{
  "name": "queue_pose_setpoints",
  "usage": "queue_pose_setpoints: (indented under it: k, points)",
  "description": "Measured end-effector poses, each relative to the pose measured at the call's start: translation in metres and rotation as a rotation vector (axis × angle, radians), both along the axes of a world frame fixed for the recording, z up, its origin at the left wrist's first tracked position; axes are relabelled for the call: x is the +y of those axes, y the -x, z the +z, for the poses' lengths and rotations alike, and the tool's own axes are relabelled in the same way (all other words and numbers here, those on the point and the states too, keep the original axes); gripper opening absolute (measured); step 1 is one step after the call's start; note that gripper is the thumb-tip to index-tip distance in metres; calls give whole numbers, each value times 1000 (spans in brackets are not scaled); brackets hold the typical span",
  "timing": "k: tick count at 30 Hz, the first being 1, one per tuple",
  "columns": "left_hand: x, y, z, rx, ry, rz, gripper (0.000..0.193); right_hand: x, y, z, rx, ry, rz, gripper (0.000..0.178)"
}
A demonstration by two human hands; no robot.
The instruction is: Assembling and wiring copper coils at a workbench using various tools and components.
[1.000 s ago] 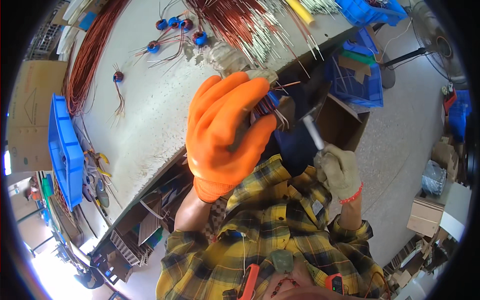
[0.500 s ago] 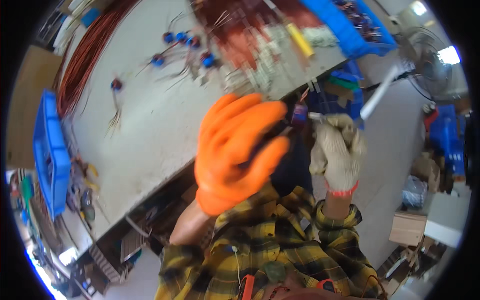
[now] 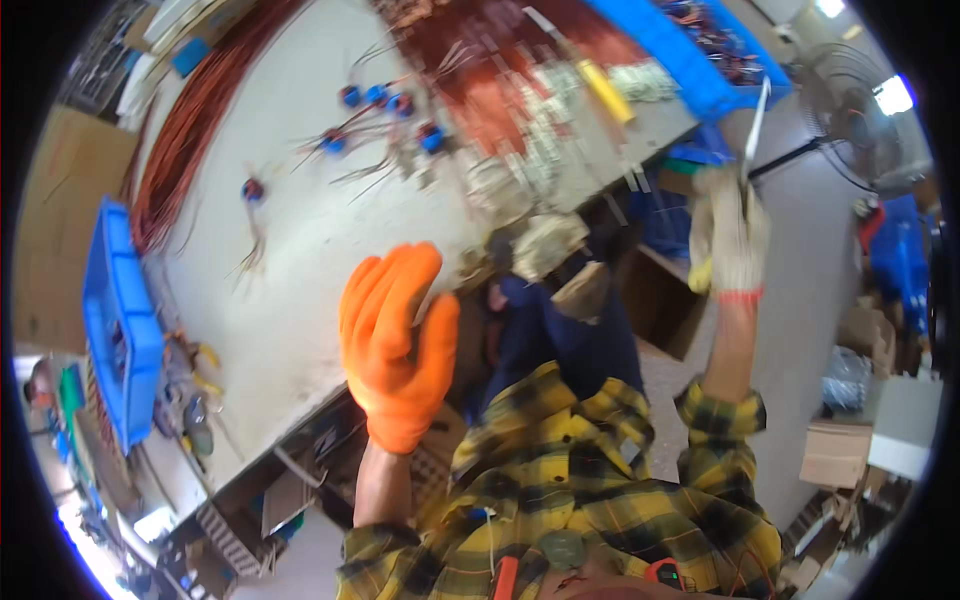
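My left hand (image 3: 400, 340), in an orange glove, is raised over the front edge of the white workbench (image 3: 300, 260). Its fingers are straight and its thumb stands apart, with nothing clearly held. My right hand (image 3: 730, 235), in a pale knit glove, is lifted off to the right of the bench and grips a thin, long white strip (image 3: 757, 120) that points upward. Small blue coils with loose wire leads (image 3: 380, 100) lie on the bench beyond my left hand. A blurred pale bundle (image 3: 545, 245) sits at the bench edge between my hands.
Bundles of copper wire (image 3: 190, 120) run along the bench's left side. There is a blue bin (image 3: 115, 310) at the left end and a blue tray (image 3: 680, 50) at the far right. A yellow-handled tool (image 3: 605, 90) lies near the tray. A floor fan (image 3: 850, 110) and cardboard boxes (image 3: 840, 450) stand on the right.
My right hand has swung up and to the right with the white strip. My left hand has drawn back down and left, away from the wires at the bench edge.
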State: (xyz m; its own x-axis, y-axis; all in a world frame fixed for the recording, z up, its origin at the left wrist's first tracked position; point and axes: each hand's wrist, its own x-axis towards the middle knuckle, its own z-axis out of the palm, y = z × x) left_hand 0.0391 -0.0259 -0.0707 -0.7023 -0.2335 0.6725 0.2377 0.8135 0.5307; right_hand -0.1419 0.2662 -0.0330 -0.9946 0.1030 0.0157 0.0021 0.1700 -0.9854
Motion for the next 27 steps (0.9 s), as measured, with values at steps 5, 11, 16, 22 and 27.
queue_pose_setpoints:
  k: [5, 11, 16, 22, 27]
  points:
    - [-47, 27, 29, -13, 269, 139, 44, 12, -73, -53, -123, -32, 173, 25]
    - [-120, 97, 43, -95, 630, 116, 31, 9, -103, -68, -297, 22, 329, 27]
    - [-148, 104, 34, -445, 637, -57, 29, 11, -119, -79, -314, -29, 357, 27]
    - [-98, 36, 35, -463, 702, 161, 28, 20, -130, -99, -320, 61, 335, 26]
    - [-97, 0, 39, -517, 639, 229, 28, 5, -132, -100, -329, 93, 346, 26]
